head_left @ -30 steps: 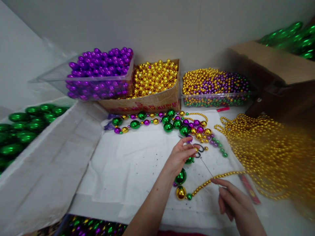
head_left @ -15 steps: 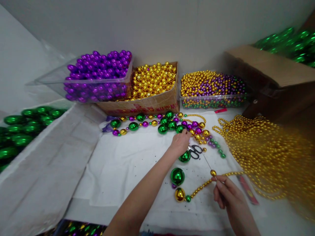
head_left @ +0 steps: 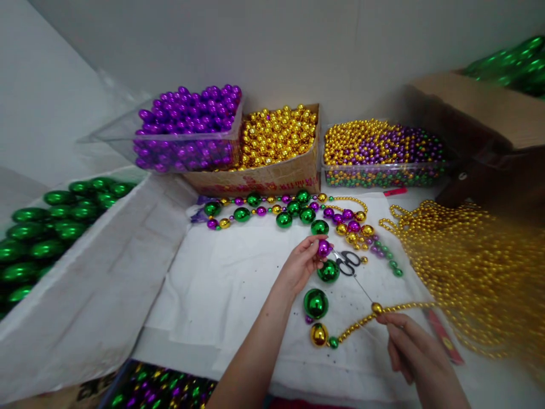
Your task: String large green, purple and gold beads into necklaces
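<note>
My left hand (head_left: 298, 264) pinches a shiny purple bead (head_left: 323, 248) above the cloth, close to the black-handled scissors (head_left: 347, 262). In my right hand (head_left: 411, 346), thumb and fingers are closed on a thin needle (head_left: 364, 289) that carries a gold bead (head_left: 377, 308). The needle points up and left. A strand of small gold beads (head_left: 353, 328) runs by my right fingertips, beside a green bead (head_left: 333, 342) and a large gold bead (head_left: 319, 335). Large green balls (head_left: 315, 304) lie between my hands.
Along the wall stand a clear bin of purple beads (head_left: 187, 150), a cardboard box of gold beads (head_left: 264, 180) and a bin of small mixed beads (head_left: 383, 173). Gold strands (head_left: 464, 267) pile up at right. A bead necklace (head_left: 242, 214) lies behind; a white-lined box (head_left: 97, 272) stands left.
My left hand has taken a purple bead from the loose beads and drawn it back towards me. My right hand still holds the needle with the gold bead. The view has shifted slightly.
</note>
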Action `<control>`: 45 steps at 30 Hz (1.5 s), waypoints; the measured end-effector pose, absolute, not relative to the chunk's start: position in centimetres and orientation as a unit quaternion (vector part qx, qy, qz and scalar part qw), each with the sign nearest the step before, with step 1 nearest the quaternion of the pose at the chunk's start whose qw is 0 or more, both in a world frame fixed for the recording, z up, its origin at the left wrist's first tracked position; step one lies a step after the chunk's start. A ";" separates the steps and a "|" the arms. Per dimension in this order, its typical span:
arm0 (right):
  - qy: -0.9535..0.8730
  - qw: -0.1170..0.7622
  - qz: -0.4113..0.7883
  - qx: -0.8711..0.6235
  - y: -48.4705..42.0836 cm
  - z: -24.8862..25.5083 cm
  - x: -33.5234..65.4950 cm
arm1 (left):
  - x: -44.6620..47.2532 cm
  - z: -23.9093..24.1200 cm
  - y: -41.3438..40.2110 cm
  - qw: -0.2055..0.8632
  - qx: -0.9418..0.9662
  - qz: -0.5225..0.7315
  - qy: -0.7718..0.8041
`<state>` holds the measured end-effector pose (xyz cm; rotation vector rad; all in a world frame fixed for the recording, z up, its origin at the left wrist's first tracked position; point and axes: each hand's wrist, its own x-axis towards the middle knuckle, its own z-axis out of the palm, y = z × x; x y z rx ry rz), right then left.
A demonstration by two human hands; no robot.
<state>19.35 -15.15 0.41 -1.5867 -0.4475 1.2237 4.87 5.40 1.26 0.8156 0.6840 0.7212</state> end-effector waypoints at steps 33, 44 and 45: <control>-0.214 0.518 0.491 -0.667 -15.0 -1.2 19.0 | 5.2 1.2 3.5 0.811 0.391 0.330 0.285; -0.269 0.546 0.516 -0.603 -11.8 -0.8 18.2 | 6.6 1.9 1.7 0.788 0.484 0.251 0.285; -0.271 0.547 0.512 -0.604 -11.7 -0.9 18.4 | 6.6 2.0 1.7 0.783 0.490 0.251 0.290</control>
